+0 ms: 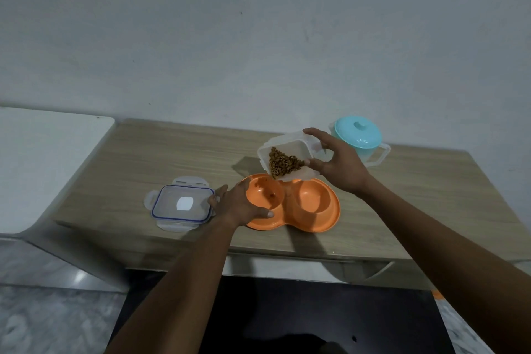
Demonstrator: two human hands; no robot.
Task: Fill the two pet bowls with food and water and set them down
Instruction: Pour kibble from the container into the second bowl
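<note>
My right hand (pixel 334 165) is clamped on the clear food container (pixel 287 159), thumb on its near side and fingers over the far rim, holding it tilted above the orange double pet bowl (pixel 304 215) so the brown kibble (pixel 283 165) has slid into its lowest corner. The bowl sits on the wooden desk (pixel 178 152) close to the front edge, about midway along it. A few pieces of kibble lie in its left cup (pixel 268 192); the right cup (pixel 311 195) looks bare. My left hand (pixel 240 204) grips the bowl's left rim, fingers curled over the outer edge. Just beside that hand, toward the desk's left end, the container's lid (pixel 182 204) lies flat. A teal lidded pitcher (pixel 359 138) stands near the back edge, behind my right hand.
</note>
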